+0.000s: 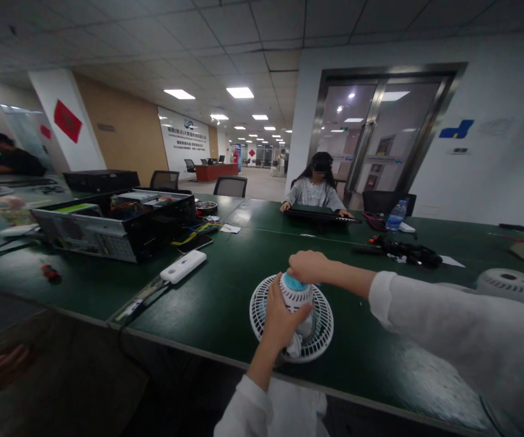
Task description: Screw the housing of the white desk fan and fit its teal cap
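Observation:
A white slotted fan grille (257, 312) lies on the green table near its front edge. Above its middle rises a white vented motor housing (299, 295) with a light-blue part (293, 281) on top. My left hand (281, 315) is wrapped round the side of the housing, thumb toward me. Closed fingers of my right hand (308, 267) are at the blue top; whatever they grip is hidden under the hand. A crumpled white piece (295, 346) sits at the housing's near side, partly covered by my left hand.
An opened computer case (153, 224) stands at the left. Nearer lie a white power strip (184, 267) and a dark phone (195, 244). Across the table sits a person (315, 189) at a dark panel (319, 218). Rightward are a water bottle (396, 215), black tangled gear (407, 250) and another white fan part (510, 284).

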The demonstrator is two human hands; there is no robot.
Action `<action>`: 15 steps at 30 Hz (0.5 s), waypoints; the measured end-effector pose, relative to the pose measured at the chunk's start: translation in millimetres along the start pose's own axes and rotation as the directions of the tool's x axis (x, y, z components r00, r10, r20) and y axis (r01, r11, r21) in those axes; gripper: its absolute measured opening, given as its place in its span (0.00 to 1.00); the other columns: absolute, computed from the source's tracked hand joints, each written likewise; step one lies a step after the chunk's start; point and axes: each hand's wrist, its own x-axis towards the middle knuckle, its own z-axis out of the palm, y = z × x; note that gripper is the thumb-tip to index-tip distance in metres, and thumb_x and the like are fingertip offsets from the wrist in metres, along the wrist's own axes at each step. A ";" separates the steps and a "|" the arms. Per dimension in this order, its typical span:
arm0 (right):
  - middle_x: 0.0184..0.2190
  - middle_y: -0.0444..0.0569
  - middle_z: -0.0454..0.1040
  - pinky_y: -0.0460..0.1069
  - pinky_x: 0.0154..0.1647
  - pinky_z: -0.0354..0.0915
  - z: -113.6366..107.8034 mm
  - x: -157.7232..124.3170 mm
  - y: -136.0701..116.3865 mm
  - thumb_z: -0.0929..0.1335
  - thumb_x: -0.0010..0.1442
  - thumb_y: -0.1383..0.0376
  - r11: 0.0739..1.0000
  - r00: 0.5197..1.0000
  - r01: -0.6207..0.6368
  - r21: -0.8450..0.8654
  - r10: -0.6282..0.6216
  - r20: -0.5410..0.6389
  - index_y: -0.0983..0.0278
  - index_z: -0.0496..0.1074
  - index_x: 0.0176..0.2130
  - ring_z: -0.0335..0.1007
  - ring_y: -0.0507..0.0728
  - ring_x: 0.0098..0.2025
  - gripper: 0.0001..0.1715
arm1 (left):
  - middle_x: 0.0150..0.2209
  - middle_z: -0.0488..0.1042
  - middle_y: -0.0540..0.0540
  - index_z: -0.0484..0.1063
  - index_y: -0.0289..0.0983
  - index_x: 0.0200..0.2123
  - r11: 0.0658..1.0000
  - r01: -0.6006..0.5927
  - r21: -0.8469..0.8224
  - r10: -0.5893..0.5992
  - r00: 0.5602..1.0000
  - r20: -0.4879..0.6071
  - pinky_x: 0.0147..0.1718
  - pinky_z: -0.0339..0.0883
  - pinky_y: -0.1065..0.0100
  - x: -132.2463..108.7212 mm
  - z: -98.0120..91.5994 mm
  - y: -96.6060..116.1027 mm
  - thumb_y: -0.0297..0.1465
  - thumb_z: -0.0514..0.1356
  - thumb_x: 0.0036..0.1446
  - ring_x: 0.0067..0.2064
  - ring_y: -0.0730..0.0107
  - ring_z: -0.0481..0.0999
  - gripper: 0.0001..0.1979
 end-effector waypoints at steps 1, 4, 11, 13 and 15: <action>0.40 0.65 0.73 0.51 0.34 0.65 -1.3 1.5 0.7 0.55 0.62 0.63 0.999 0.999 -0.027 0.031 0.026 0.047 0.73 0.72 0.41 0.72 0.62 0.40 0.23 | 0.57 0.58 0.39 0.50 0.36 0.57 1.000 -0.015 0.010 0.015 1.000 0.012 0.57 0.48 0.57 0.2 -0.2 -0.7 0.34 0.65 0.41 0.59 0.56 0.56 0.40; 0.30 0.60 0.75 0.47 0.27 0.64 -9.3 -0.6 8.5 0.52 0.64 0.60 0.996 0.983 -0.020 0.083 0.005 0.185 0.74 0.74 0.33 0.73 0.56 0.30 0.29 | 0.57 0.58 0.39 0.51 0.37 0.57 0.999 -0.032 0.027 0.031 0.999 0.026 0.57 0.48 0.57 0.4 -1.1 -2.0 0.34 0.64 0.41 0.59 0.56 0.56 0.40; 0.42 0.56 0.72 0.50 0.33 0.63 -16.7 -19.4 22.5 0.69 0.50 0.67 0.860 0.895 0.426 -0.280 -0.446 -0.008 0.65 0.68 0.47 0.70 0.62 0.42 0.22 | 0.57 0.57 0.38 0.50 0.36 0.57 0.998 -0.029 0.051 0.028 0.999 0.024 0.57 0.47 0.58 -0.6 -1.4 0.3 0.34 0.64 0.42 0.59 0.56 0.55 0.40; 0.41 0.55 0.73 0.50 0.34 0.62 -15.5 -19.9 22.3 0.70 0.50 0.67 0.831 0.874 0.465 -0.307 -0.485 0.012 0.66 0.69 0.45 0.70 0.61 0.42 0.20 | 0.57 0.57 0.38 0.50 0.36 0.58 0.998 -0.028 0.047 0.027 0.999 0.025 0.57 0.48 0.58 -1.2 -1.0 1.5 0.34 0.64 0.42 0.59 0.55 0.56 0.40; 0.40 0.55 0.73 0.49 0.34 0.62 -15.7 -18.1 22.5 0.69 0.51 0.66 0.838 0.876 0.467 -0.282 -0.482 0.017 0.66 0.70 0.42 0.70 0.61 0.41 0.17 | 0.58 0.57 0.39 0.50 0.36 0.58 0.999 -0.024 0.046 0.023 0.999 0.024 0.57 0.48 0.57 -1.8 -0.6 2.3 0.34 0.64 0.42 0.59 0.55 0.55 0.40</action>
